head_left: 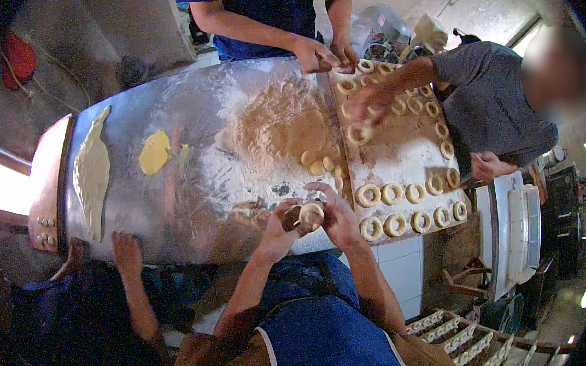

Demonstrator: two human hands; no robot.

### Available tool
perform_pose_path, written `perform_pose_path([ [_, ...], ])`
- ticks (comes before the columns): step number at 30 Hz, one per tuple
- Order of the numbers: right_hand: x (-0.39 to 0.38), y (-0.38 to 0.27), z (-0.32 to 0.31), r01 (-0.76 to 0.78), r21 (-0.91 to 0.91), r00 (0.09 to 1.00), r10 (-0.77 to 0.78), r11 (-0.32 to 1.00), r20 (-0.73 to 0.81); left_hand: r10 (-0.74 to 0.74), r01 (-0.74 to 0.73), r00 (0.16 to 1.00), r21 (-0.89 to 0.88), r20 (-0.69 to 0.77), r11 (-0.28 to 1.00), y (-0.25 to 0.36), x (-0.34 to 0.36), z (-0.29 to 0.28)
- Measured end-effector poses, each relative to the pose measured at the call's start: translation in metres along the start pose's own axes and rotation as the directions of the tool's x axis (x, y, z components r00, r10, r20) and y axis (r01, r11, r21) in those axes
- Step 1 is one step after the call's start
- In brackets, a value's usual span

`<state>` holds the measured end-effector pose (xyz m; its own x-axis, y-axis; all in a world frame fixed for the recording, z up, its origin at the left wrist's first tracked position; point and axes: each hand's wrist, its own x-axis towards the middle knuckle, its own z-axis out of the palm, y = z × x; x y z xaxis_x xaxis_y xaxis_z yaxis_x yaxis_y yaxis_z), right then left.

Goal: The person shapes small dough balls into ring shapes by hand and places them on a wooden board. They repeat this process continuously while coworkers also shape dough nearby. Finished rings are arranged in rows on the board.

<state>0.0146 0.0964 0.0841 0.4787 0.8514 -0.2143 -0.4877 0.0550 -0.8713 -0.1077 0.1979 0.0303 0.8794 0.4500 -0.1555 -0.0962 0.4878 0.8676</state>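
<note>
My left hand (279, 229) and my right hand (335, 215) meet over the near edge of the floured metal table (184, 116). Together they hold a small round piece of pale dough (310, 214) between the fingers. Just beyond my hands lie a few small dough lumps (319, 165) beside a heap of flour (281, 118). To the right is a wooden board (401, 157) with several dough rings (390, 194) laid in rows.
A person in grey reaches onto the board from the right (369, 101). Another in blue stands at the far side, hands on the table (328, 55). A third person's hand (126, 251) rests at the near left edge. A long dough strip (91, 175) and a yellow lump (154, 151) lie on the left.
</note>
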Motion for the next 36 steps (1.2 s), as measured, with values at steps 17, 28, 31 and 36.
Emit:
perform_pose_path([
  [17,-0.007,-0.011,-0.025,-0.069,-0.389,0.871,-0.134,0.919,-0.472,0.066,-0.037,0.913,0.08,-0.402,0.996,-0.042,0.061,0.077],
  [28,-0.027,-0.013,-0.102,-0.031,-0.786,0.905,-0.317,0.618,-0.284,0.167,-0.078,0.908,0.237,-0.384,0.968,-0.067,0.075,0.131],
  [31,-0.034,-0.022,-0.1,0.041,-0.642,0.904,-0.303,0.765,-0.303,0.003,-0.047,0.938,-0.117,-0.346,0.992,-0.103,0.087,0.126],
  [36,-0.036,-0.012,-0.146,0.018,-0.679,0.951,-0.222,0.734,-0.215,-0.069,-0.16,0.917,-0.522,-0.392,0.838,-0.174,0.11,0.118],
])
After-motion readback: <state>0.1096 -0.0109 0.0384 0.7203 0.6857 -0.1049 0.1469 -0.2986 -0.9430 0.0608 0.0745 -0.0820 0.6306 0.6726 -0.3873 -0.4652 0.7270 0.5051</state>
